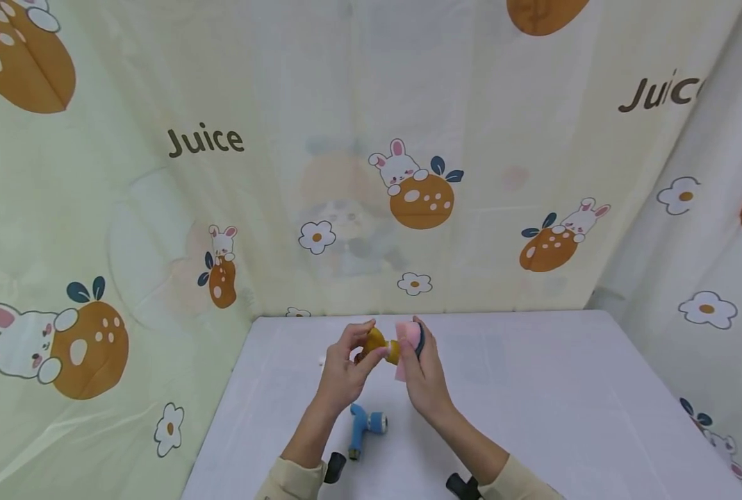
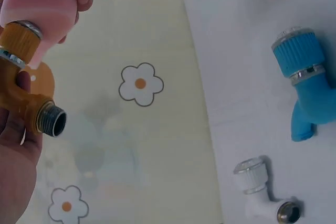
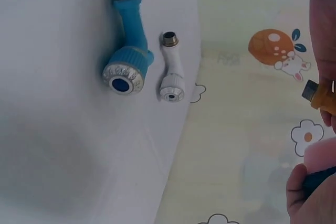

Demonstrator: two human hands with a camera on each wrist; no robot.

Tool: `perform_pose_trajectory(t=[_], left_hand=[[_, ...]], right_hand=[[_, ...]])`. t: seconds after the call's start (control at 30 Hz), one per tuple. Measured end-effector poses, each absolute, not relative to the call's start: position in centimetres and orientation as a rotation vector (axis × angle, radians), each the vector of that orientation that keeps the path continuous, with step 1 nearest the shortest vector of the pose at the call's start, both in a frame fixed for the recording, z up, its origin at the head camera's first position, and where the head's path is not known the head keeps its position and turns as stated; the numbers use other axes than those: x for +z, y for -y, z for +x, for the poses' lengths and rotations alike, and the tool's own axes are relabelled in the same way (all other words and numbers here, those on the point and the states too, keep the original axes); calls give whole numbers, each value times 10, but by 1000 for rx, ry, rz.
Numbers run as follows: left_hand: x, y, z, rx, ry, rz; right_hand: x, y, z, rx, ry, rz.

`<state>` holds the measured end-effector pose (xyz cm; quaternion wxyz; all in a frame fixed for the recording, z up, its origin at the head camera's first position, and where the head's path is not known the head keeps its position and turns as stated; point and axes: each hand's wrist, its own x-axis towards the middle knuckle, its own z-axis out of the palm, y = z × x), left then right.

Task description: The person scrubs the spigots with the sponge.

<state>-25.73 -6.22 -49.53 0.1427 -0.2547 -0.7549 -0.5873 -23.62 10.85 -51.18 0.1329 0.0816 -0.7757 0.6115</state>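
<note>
My left hand (image 1: 341, 375) grips an orange-yellow plastic tap (image 1: 374, 339) by its body, above the table. In the left wrist view, the threaded metal inlet (image 2: 53, 120) of this tap sticks out past the fingers. A pink sponge (image 1: 410, 335) with a dark blue backing is held in my right hand (image 1: 429, 378), thumb on the pink side and fingers behind. Its pink face lies against or very close to the ribbed knob (image 2: 20, 41) of the tap; exact contact is hard to tell.
On the white table (image 1: 521, 403) below the hands lies a blue tap (image 1: 360, 430). A smaller white tap (image 2: 253, 179) lies near it, toward the table's back edge. A printed curtain (image 1: 271, 208) hangs behind and along both sides.
</note>
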Motion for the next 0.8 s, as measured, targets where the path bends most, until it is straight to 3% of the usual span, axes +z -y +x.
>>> perform_pose_trajectory(t=[0.27, 0.47, 0.6, 0.8], left_hand=[[-498, 61, -250, -1132, 2170, -980], [-500, 62, -249, -964, 2150, -999], [-499, 67, -248, -1112, 2230, -972], [-497, 75, -249, -1804, 2265, -676]], right_hand=[[-510, -116, -242, 2075, 2242, 10], [-510, -120, -242, 2146, 2194, -21], [-509, -122, -243, 2173, 2157, -2], [-504, -125, -245, 2040, 2070, 153]])
